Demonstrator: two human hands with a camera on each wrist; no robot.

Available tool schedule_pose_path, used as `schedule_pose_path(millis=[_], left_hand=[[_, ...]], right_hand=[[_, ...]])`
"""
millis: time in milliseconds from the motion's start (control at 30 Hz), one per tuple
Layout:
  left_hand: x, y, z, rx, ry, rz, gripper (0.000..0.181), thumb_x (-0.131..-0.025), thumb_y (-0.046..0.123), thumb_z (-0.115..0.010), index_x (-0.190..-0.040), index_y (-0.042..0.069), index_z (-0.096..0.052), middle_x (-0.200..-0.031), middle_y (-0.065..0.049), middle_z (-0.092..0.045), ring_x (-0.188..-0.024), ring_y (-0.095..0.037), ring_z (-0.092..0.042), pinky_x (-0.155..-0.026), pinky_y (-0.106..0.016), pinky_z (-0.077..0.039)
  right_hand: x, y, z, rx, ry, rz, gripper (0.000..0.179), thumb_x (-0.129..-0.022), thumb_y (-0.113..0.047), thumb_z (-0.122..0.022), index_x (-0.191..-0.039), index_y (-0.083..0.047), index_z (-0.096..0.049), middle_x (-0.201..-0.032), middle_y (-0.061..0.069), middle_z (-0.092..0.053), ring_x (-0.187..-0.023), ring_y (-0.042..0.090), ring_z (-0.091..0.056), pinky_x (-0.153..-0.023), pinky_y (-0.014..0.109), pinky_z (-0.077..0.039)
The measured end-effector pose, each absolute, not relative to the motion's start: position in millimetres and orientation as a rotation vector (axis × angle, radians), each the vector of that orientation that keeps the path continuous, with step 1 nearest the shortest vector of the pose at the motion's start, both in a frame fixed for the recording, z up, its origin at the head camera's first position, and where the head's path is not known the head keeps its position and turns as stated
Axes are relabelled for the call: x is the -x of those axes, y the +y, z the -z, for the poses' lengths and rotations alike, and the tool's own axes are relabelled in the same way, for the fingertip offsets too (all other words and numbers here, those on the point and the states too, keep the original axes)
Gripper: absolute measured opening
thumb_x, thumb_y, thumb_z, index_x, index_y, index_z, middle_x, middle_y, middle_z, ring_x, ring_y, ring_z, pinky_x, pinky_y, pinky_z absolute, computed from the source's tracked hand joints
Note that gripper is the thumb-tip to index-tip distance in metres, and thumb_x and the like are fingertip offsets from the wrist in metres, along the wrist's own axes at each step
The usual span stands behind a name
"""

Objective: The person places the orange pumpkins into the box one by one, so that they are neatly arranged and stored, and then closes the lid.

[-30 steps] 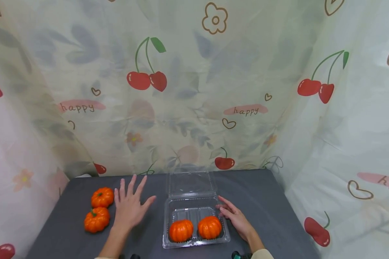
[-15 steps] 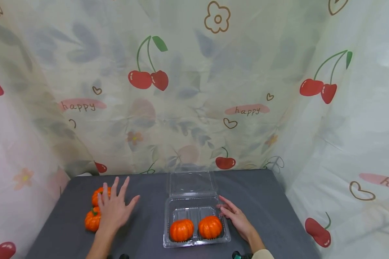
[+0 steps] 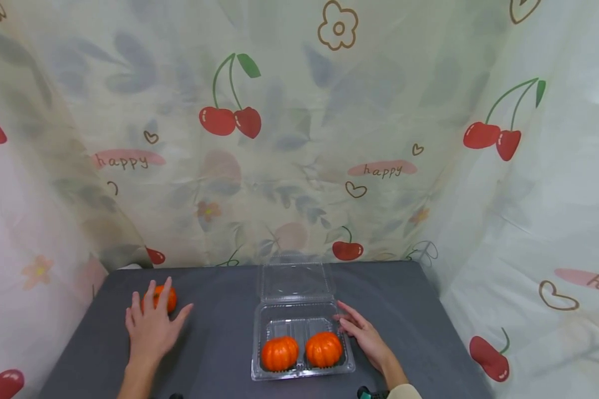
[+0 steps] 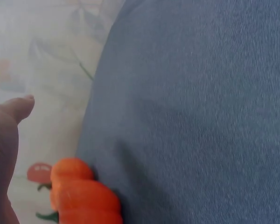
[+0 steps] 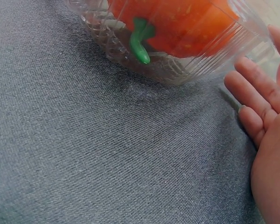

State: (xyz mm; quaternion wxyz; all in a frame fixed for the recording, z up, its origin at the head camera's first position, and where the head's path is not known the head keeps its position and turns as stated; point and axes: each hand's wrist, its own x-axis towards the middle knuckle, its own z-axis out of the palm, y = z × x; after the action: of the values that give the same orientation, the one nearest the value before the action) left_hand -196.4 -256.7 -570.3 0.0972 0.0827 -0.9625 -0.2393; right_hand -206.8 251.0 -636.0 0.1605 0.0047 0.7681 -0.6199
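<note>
My left hand (image 3: 150,335) hovers with spread fingers over two small orange pumpkins at the table's left side. Of these, the far pumpkin (image 3: 171,299) shows past the fingers in the head view, while the near pumpkin (image 4: 89,203) is hidden there and appears in the left wrist view. A clear plastic clamshell box (image 3: 299,310) stands with its lid (image 3: 296,281) raised. Inside its front half sit a left pumpkin (image 3: 279,353) and a right pumpkin (image 3: 324,349). My right hand (image 3: 369,341) has its loosely bent fingers at the box's right wall.
A dark grey cloth (image 3: 404,310) covers the table. Pale curtains (image 3: 299,138) with printed cherries enclose it at the back and both sides. The raised lid reaches close to the table's back edge.
My left hand has moved left, from beside the two loose pumpkins to over them, covering the near one. The right hand and the box have stayed put.
</note>
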Motion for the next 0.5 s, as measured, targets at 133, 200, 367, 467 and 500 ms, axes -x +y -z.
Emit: schedule_pose_path(millis=[133, 200, 367, 467, 500], left_hand=[[192.8, -267.2, 572.4, -0.330, -2.847, 0.740, 0.094, -0.094, 0.076, -0.047, -0.165, 0.025, -0.014, -0.168, -0.027, -0.008, -0.149, -0.063, 0.000, -0.112, -0.081, -0.005], [191.3, -271.7, 573.2, -0.379, -2.849, 0.754, 0.095, -0.093, 0.076, -0.047, -0.165, 0.024, -0.013, -0.168, -0.027, -0.008, -0.149, -0.062, -0.001, -0.112, -0.081, -0.007], [187.1, -280.4, 576.0, -0.522, -2.866, 0.788, 0.101, -0.091, 0.075, -0.052, -0.165, 0.022, -0.009, -0.168, -0.028, -0.007, -0.148, -0.060, -0.005, -0.110, -0.081, -0.013], [184.4, -284.4, 579.8, -0.569, -2.863, 0.805, 0.104, -0.090, 0.073, -0.057, -0.165, 0.019, -0.010, -0.167, -0.029, -0.009, -0.146, -0.059, -0.010, -0.109, -0.081, -0.016], [183.6, -285.7, 581.8, -0.576, -2.860, 0.809, 0.105, -0.089, 0.072, -0.059, -0.165, 0.018, -0.011, -0.167, -0.030, -0.010, -0.145, -0.059, -0.012, -0.108, -0.080, -0.017]], right_hand=[[206.6, 250.1, 636.2, -0.014, 2.196, 1.776, 0.058, -0.103, -0.041, -0.057, -0.157, -0.027, -0.041, -0.144, 0.014, -0.060, -0.104, 0.017, -0.065, -0.092, 0.029, -0.046], [206.5, 250.0, 636.0, -0.020, 2.195, 1.778, 0.057, -0.103, -0.041, -0.057, -0.156, -0.028, -0.041, -0.144, 0.014, -0.061, -0.104, 0.016, -0.065, -0.091, 0.028, -0.045], [206.3, 249.6, 635.4, -0.019, 2.199, 1.775, 0.057, -0.104, -0.041, -0.056, -0.157, -0.027, -0.040, -0.144, 0.013, -0.060, -0.104, 0.016, -0.065, -0.091, 0.028, -0.046], [206.3, 249.5, 635.7, -0.017, 2.195, 1.776, 0.057, -0.103, -0.041, -0.057, -0.157, -0.027, -0.040, -0.144, 0.014, -0.060, -0.105, 0.017, -0.065, -0.092, 0.029, -0.045], [206.3, 249.4, 635.6, -0.018, 2.191, 1.776, 0.057, -0.103, -0.041, -0.057, -0.157, -0.028, -0.040, -0.144, 0.013, -0.060, -0.105, 0.017, -0.064, -0.092, 0.029, -0.045]])
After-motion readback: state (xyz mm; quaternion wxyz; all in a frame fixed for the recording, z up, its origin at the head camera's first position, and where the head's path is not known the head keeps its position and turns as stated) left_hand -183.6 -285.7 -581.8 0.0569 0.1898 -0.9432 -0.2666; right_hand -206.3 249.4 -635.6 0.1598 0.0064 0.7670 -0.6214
